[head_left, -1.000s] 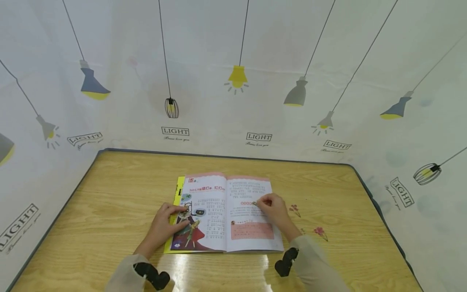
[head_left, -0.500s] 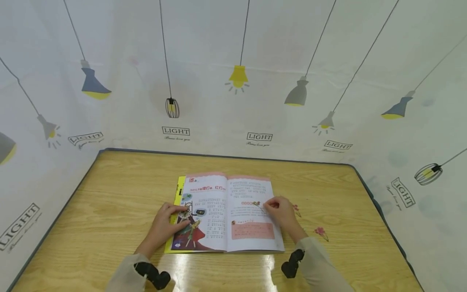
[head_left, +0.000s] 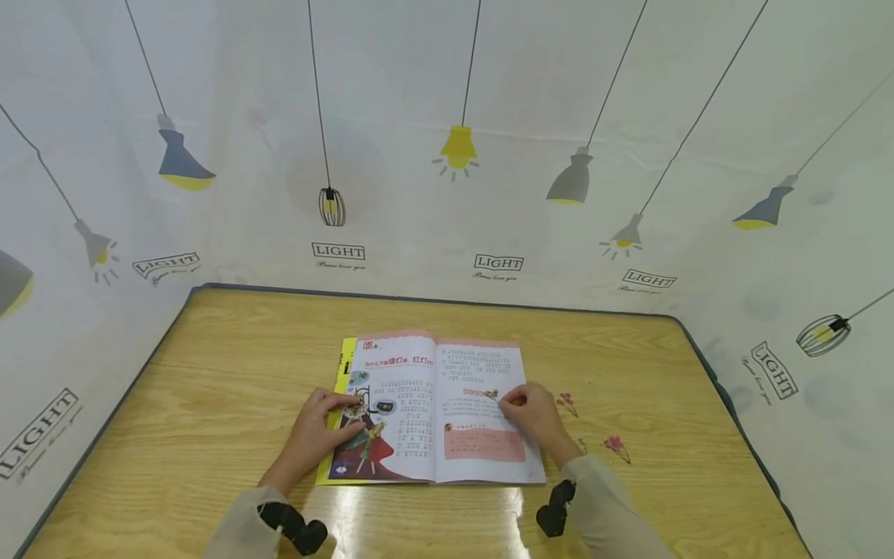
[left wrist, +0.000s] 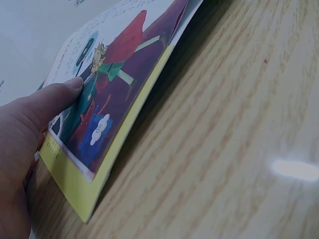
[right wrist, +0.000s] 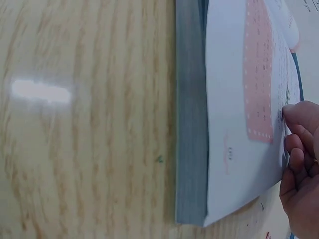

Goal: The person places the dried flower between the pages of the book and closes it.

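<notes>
An open book [head_left: 489, 458] with a yellow cover edge lies on the wooden table. My left hand [head_left: 313, 436] rests on the illustrated left page, thumb and index finger lying straight across it. The left wrist view shows its thumb [left wrist: 65, 94] flat on the picture near the book's outer edge. My right hand [head_left: 534, 418] is over the right page, thumb and fingertips pinching the thin stem of a small dried flower sprig [head_left: 492, 394]. The sprig's head lies beside the pink heading. In the right wrist view the curled right fingers [right wrist: 298, 149] meet at the page.
Two pink dried flowers, a nearer one [head_left: 616, 446] and a farther one [head_left: 567, 402], lie on the table [head_left: 230, 373] right of the book. A white curtain [head_left: 398, 155] printed with lamps stands around the table's back and sides.
My right hand shifted right toward the page's edge, uncovering the sprig's head and stem, then came slightly back and down to the stem. The left hand has kept its place.
</notes>
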A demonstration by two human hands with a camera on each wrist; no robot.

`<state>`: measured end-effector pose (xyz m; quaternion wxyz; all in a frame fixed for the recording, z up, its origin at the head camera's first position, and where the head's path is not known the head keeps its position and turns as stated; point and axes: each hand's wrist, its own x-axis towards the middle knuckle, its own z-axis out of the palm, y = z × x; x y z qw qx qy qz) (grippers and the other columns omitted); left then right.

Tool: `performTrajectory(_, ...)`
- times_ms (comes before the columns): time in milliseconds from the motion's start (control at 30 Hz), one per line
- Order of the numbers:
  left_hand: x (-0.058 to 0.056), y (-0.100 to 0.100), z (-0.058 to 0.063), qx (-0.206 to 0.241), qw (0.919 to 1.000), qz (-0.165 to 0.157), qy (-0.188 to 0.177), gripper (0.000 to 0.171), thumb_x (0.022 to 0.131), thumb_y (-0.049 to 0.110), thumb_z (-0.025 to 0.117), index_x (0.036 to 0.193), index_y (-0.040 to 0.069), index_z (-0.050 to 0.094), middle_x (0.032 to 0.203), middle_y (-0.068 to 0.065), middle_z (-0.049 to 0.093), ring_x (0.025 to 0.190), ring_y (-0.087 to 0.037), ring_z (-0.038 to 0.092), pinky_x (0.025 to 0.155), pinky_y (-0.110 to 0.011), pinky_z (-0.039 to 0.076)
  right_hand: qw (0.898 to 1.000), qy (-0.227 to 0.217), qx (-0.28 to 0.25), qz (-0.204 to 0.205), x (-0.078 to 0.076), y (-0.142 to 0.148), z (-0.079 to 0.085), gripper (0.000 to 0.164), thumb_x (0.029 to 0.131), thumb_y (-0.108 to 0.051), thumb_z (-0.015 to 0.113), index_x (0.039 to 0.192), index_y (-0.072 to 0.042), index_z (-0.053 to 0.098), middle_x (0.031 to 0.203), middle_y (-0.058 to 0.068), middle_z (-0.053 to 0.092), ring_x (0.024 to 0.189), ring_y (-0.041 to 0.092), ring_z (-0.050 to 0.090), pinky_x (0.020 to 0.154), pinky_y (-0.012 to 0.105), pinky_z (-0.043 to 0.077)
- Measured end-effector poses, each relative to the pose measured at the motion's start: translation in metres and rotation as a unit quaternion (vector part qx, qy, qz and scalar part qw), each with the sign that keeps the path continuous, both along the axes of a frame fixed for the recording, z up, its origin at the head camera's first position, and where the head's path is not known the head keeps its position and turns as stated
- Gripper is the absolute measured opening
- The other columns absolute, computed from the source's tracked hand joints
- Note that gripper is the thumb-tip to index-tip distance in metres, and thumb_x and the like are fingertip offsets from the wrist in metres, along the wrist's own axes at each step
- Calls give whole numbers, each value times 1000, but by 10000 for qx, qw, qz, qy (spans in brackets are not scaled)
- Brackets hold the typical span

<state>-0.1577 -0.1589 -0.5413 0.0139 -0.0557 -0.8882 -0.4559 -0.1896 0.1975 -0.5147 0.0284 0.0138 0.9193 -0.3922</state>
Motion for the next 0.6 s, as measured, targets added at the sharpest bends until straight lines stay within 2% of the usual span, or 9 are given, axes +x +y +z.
performTrajectory(400, 1, 1, 2, -72, 9999, -11, 115, 40, 74, 28, 77, 109, 13, 66, 98, -4, 45, 90, -19, 43, 79, -36, 35, 9966, 418, 591, 395, 1, -5, 0, 6, 77, -4, 63, 71, -4, 65, 70, 2, 55, 62, 13, 48, 57, 28, 42)
performTrajectory(600, 1, 2, 3, -76, 9999, -21, 125, 40, 74, 28, 77, 109, 13, 66, 98, -4, 46, 90, -19, 43, 79, -37, 35, 9964, 401, 629, 404, 1, -8, -4, 5, 75, -3, 61, 70, -4, 61, 68, 2, 52, 61, 13, 46, 55, 27, 40)
